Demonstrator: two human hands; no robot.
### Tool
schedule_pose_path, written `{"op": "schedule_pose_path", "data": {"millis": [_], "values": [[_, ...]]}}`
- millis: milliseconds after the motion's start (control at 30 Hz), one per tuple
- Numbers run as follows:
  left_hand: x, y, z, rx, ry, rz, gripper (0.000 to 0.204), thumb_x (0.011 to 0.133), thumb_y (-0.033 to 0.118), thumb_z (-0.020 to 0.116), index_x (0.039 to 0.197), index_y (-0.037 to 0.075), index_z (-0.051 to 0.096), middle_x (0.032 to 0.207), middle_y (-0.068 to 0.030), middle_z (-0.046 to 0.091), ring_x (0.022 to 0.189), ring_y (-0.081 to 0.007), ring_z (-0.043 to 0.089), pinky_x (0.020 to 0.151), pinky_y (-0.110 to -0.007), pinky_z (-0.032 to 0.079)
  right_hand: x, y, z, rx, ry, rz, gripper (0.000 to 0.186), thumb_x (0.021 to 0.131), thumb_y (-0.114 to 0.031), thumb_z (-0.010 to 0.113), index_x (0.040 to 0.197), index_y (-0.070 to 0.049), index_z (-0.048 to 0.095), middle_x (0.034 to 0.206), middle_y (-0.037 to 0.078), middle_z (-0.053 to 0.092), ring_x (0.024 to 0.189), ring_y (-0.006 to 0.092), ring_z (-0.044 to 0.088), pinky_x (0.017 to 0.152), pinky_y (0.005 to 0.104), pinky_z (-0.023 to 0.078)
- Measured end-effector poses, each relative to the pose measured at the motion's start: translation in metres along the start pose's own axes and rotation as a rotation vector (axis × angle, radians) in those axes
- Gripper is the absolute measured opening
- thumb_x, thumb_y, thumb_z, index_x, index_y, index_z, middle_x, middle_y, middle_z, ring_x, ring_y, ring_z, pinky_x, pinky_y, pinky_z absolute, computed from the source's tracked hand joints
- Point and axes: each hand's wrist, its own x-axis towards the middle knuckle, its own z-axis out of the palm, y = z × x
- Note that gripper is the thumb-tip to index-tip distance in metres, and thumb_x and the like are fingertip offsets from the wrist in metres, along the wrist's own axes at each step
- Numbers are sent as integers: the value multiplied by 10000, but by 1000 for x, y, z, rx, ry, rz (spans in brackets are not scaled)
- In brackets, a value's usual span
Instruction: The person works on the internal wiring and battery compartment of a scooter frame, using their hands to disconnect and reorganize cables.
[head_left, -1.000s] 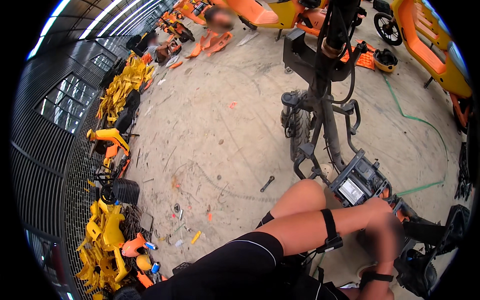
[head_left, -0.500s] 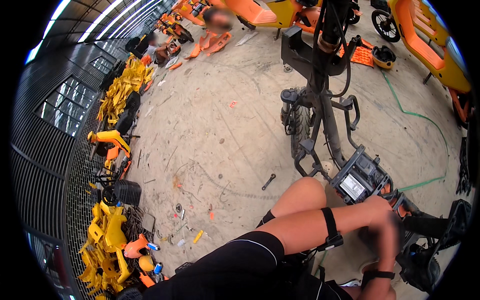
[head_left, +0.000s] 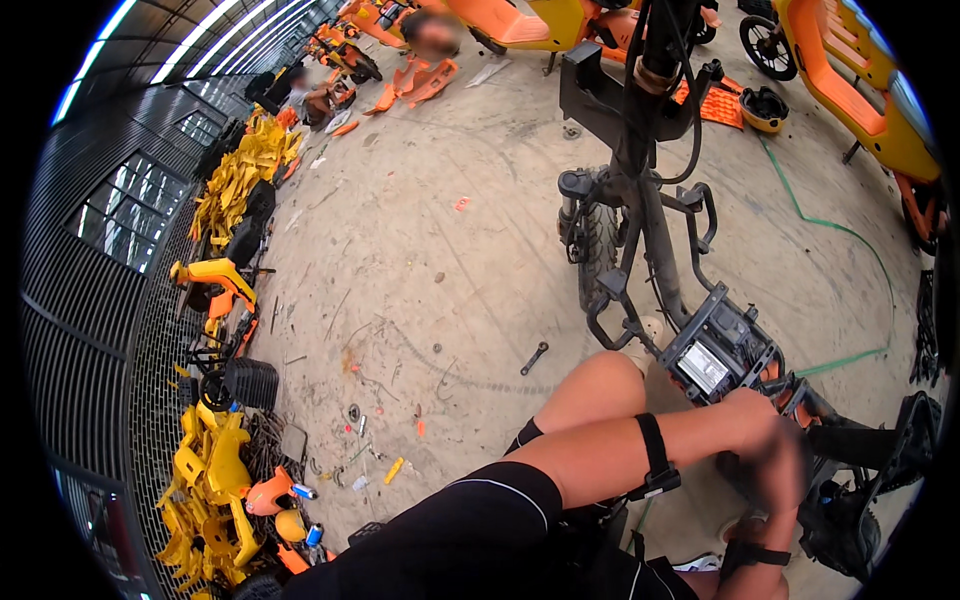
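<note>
My left hand is at the rear side of a black controller housing with a pale label, mounted on a stripped black scooter frame. My right hand is just below, beside the frame's lower tubing. A blurred patch covers the fingers of both hands, so what they grip cannot be made out. Black straps circle both my forearms. The frame's front wheel is upright, and a wrench lies on the floor left of my bent knee.
Piles of yellow panels line the left wall. Orange-yellow scooters stand at the back and right. An upturned helmet and green hose lie on the floor. A seated person is among parts in the back left.
The view has shifted slightly, so the scooter frame sits a little left and higher. My hands stay at nearly the same place on the frame.
</note>
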Motion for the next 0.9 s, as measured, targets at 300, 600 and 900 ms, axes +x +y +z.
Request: {"op": "schedule_pose_path", "data": {"millis": [300, 600, 900], "values": [[2, -5, -3, -187, 307, 34, 150, 821, 158, 602, 827, 42, 697, 794, -194, 696, 785, -382, 691, 705, -491, 544, -5, -26, -34, 1344, 309, 398, 472, 868, -40, 564, 1325, -73, 451, 954, 46, 600, 716, 131, 586, 542, 243, 426], [7, -7, 7, -117, 283, 17, 152, 817, 166, 608, 832, 38, 689, 789, -185, 695, 784, -377, 693, 698, -481, 542, 6, 34, 11, 1141, 244, 512, 365, 862, -30, 599, 1213, -57, 500, 817, 24, 589, 606, 104, 515, 505, 228, 407], [7, -7, 14, -108, 231, 4, 140, 802, 159, 626, 834, 41, 694, 799, -187, 702, 792, -370, 699, 701, -474, 547, 2, -4, 1, 990, 137, 496, 530, 841, 56, 559, 1324, -115, 421, 999, 44, 558, 805, 159, 565, 569, 312, 516]]}}
